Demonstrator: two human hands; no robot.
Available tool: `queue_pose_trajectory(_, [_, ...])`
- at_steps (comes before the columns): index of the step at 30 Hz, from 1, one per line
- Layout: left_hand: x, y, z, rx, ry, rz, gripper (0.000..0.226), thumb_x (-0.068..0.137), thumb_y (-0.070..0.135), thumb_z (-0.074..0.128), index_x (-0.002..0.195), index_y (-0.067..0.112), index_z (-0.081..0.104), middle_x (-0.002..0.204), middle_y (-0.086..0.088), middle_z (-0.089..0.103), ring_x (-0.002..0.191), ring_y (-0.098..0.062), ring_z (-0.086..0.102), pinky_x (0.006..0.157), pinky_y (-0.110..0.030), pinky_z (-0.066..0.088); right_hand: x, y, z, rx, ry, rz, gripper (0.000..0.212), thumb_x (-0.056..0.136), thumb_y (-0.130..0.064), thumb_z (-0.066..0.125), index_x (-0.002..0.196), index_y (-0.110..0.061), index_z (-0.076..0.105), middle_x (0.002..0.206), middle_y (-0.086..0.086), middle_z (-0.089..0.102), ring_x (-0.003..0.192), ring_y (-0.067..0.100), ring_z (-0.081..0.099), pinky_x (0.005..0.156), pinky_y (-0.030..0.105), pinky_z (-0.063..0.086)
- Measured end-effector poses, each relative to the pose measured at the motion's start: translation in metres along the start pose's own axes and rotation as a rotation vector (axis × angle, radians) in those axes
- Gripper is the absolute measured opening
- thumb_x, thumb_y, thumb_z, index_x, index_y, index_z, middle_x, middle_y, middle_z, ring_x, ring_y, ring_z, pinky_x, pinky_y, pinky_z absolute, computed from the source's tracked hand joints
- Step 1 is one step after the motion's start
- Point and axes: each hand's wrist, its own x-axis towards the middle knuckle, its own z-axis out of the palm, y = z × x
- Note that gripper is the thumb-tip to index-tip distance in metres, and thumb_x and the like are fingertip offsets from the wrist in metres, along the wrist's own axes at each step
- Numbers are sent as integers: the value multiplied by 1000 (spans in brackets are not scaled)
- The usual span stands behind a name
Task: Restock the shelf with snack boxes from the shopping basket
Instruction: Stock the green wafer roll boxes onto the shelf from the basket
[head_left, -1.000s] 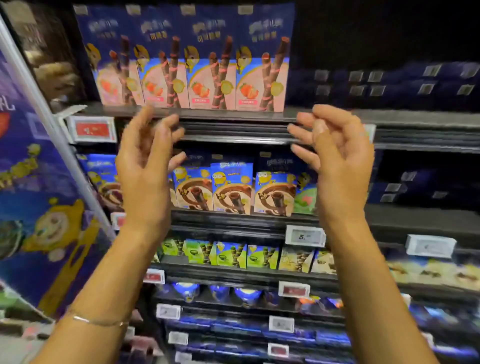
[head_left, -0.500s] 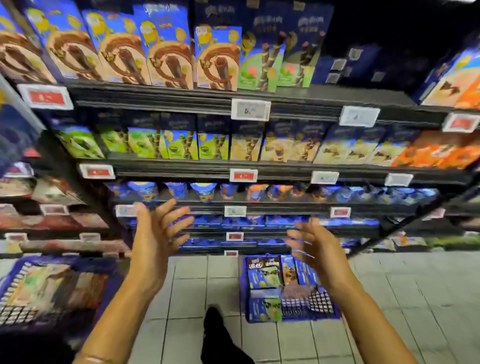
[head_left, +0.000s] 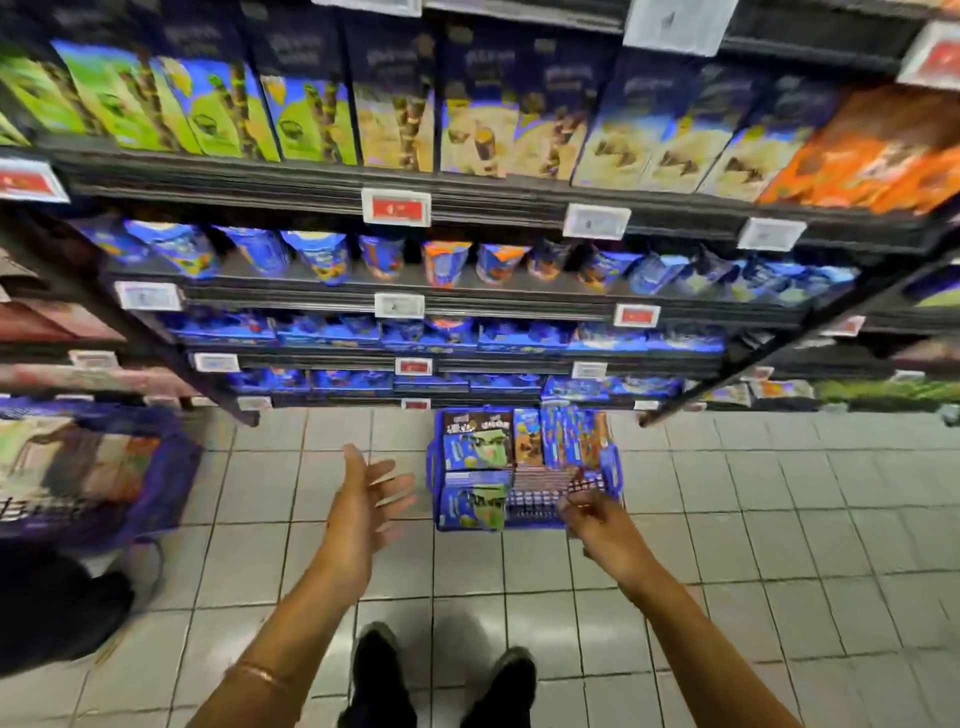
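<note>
- The left hand (head_left: 358, 501) has its fingers (head_left: 389, 480) spread straight and holds nothing. It hovers just left of the shopping basket (head_left: 430, 467).
- The right hand (head_left: 592, 517) is over the basket's near right corner, its fingers bent and blurred. Whether they grip anything cannot be told.
- Snack boxes (head_left: 475, 452) lie inside the basket, along its left and far sides.
- The shelf (head_left: 291, 182), full of stock, rises behind the basket.

Pale grey floor tiles (head_left: 779, 519) meet dark shelving (head_left: 260, 183) edged with red and white price tags (head_left: 396, 208).
</note>
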Motion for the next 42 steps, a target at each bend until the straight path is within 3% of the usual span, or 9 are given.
queue_pose_trajectory(3, [25,-36,21,26,33,-34,68,102,72,29,134,21,62,118,-2,76,114,-27,70,85,-40,50,45,29,8,-96,-23,-58,17,97,-21,66,113,-17,68,104,-2,67,100,18,61,82,27,43])
queue_pose_trajectory(9, [117,-101,52,69,42,-71,67,103,71,30,130,20,63,115,-2,78,107,-24,74,93,-44,53,174,89,55,-287,-122,-117,23,92,-23,70,112,-18,63,102,-2,64,106,25,66,81,29,48])
queue_pose_trajectory(13, [211,-140,61,84,37,-98,66,103,70,32,129,18,63,110,-3,79,105,-26,74,80,-41,55,280,129,108,-403,-145,-222,45,90,-24,71,129,-14,53,125,10,63,117,32,61,86,35,50])
queue_pose_trajectory(16, [286,-161,63,56,16,-64,68,102,73,30,124,18,64,111,-5,78,106,-27,73,98,-48,53,357,156,149,-585,-147,-331,73,91,-27,72,150,-10,34,150,14,44,138,36,42,103,43,45])
queue_pose_trajectory(20, [363,-178,65,40,25,29,68,100,77,31,115,20,66,107,-3,78,96,-22,72,80,-37,50,442,180,182,-873,-301,-511,96,89,-42,74,161,-18,15,165,12,18,152,35,15,120,48,25])
queue_pose_trajectory(27, [413,-192,75,-128,-14,127,77,103,75,28,134,14,64,102,-5,74,89,-21,72,72,-35,50,501,200,187,-931,-183,-807,99,70,-61,82,149,-25,35,138,9,46,131,33,43,107,46,41])
queue_pose_trajectory(35, [382,-201,103,-180,20,165,59,107,64,40,135,16,59,129,-8,68,103,-20,66,74,-35,51,463,194,167,-717,53,-882,61,81,-47,79,134,-28,54,110,-10,33,107,22,57,85,37,48])
queue_pose_trajectory(38, [380,-205,109,-147,52,245,48,101,65,53,124,23,60,132,-6,63,108,-19,63,86,-39,52,446,190,163,-234,188,-861,42,85,-41,78,122,-25,66,113,-2,51,103,13,57,80,22,42])
queue_pose_trajectory(42, [371,-208,116,-157,-235,274,60,95,73,55,121,23,72,125,-9,76,108,-28,76,82,-41,62,398,185,174,395,-32,-786,23,86,-39,78,104,-26,72,98,-1,73,83,8,71,63,22,55])
